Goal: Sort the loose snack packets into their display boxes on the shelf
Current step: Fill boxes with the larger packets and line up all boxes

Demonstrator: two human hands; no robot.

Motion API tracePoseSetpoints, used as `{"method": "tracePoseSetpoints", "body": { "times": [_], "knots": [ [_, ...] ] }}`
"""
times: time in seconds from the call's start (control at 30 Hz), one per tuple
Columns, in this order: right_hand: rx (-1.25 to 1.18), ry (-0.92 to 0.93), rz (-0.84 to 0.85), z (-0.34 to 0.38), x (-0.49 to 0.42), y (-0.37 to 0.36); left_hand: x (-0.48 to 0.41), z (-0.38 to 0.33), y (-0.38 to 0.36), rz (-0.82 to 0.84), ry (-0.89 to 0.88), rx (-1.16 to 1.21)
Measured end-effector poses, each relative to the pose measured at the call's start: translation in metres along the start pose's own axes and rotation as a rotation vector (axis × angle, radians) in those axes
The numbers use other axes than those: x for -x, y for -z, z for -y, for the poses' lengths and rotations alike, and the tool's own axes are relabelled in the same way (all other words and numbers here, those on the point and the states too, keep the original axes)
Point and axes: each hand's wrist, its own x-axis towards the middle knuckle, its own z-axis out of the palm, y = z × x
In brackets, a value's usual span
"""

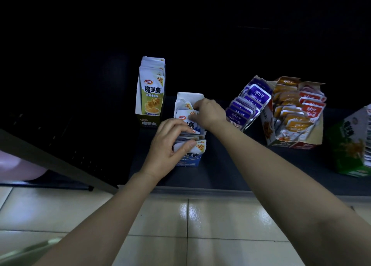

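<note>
A blue and white display box (189,162) stands on the dark bottom shelf (220,171), filled with white and blue snack packets (183,114). My left hand (168,143) grips the front packets in that box, thumb on the front one. Behind it, my right hand (208,113) pinches a packet near the middle of the same box. Further back to the left stands a green box (148,123), holding upright green and white packets (151,93).
To the right sit a purple packet box (248,103), an orange and red packet box (295,141) and a green box (351,145) at the frame edge. A slanted shelf board (60,163) crosses the left. Tiled floor (190,225) lies below the shelf lip.
</note>
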Motion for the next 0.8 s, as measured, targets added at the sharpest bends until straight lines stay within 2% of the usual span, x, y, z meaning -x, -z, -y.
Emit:
{"method": "tracePoseSetpoints", "body": {
  "times": [0.2, 0.43, 0.53, 0.63, 0.8],
  "knots": [
    [-0.182, 0.033, -0.047, -0.009, 0.003, -0.005, 0.0, -0.001, -0.001, 0.002, 0.011, -0.015],
    [-0.605, 0.276, -0.34, -0.023, 0.019, 0.006, 0.003, -0.004, -0.003, -0.005, 0.053, -0.018],
    [-0.643, 0.322, -0.268, -0.024, 0.023, 0.013, 0.001, -0.003, -0.003, 0.005, 0.067, -0.02],
    [-0.513, 0.287, -0.176, -0.031, 0.031, 0.004, 0.001, -0.003, -0.003, -0.001, 0.1, -0.027],
    [-0.69, 0.293, -0.175, -0.026, 0.036, 0.005, -0.001, -0.009, -0.005, -0.008, 0.194, 0.059]
  ]
}}
